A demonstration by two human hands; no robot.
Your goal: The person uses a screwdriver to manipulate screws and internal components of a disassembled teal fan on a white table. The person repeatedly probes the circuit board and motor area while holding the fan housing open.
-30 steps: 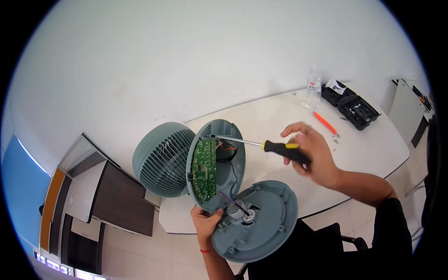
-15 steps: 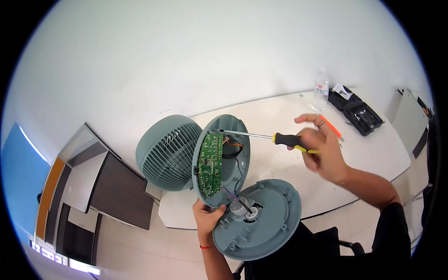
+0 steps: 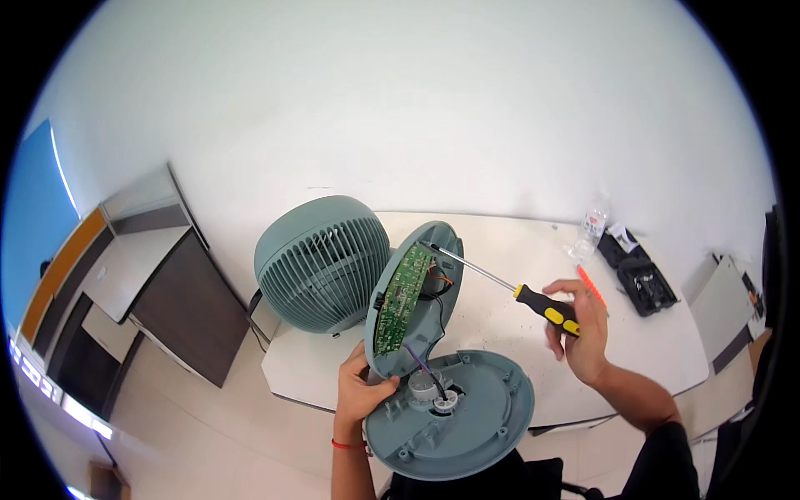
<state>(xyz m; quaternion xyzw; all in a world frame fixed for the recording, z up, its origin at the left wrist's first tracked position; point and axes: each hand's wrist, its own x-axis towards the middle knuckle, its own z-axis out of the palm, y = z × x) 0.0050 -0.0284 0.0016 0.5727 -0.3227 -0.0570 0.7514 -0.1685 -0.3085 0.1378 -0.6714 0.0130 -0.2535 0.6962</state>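
Observation:
My left hand (image 3: 357,392) grips the lower edge of a grey-green oval fan housing (image 3: 427,340), thumb on the near side. The housing stands tilted, its inside showing a green circuit board (image 3: 403,298) and wires. Behind it on the left is the fan head (image 3: 321,267) with its slatted grille. My right hand (image 3: 590,340) is closed on the black-and-yellow handle of a screwdriver (image 3: 543,307). The screwdriver's tip meets the housing by the board's upper end; the exact contact is too small to tell. Wires run down to a round base cover (image 3: 483,417) with a small motor (image 3: 424,385).
On the white table (image 3: 500,242), a clear bottle (image 3: 592,227) stands at the back right beside an open black tool case (image 3: 642,279). An orange strip (image 3: 590,285) lies near my right hand. A dark-sided cabinet (image 3: 196,308) is at the left.
The view has shifted. My right hand has turned the screwdriver so that its shaft slopes more steeply down toward the handle. The screwdriver's tip stays near the board's upper end; my left hand keeps its grip.

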